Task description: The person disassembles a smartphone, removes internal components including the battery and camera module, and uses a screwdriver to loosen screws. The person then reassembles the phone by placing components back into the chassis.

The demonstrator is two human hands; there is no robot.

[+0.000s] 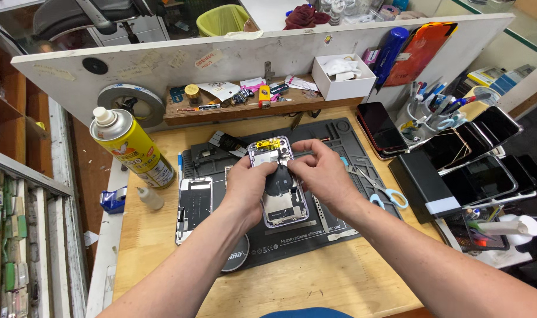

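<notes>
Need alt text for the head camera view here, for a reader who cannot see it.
Both hands, left and right, work inside an opened phone with a purple frame, lying on a dark work mat on a wooden bench. A detached screen lies left of it, with a yellow spray can behind and scissors to the right.

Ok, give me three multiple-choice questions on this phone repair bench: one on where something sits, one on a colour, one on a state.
1. Where is the spray can?
A. left of the mat
B. right of the mat
C. on the shelf

2. What colour are the scissors' handles?
A. red
B. blue
C. black

3. The phone under the left hand and right hand is:
A. boxed
B. sealed
C. opened

Answers: 1 A, it stands by the mat's left edge. 2 B, light blue loops. 3 C, its inner parts show.
</notes>
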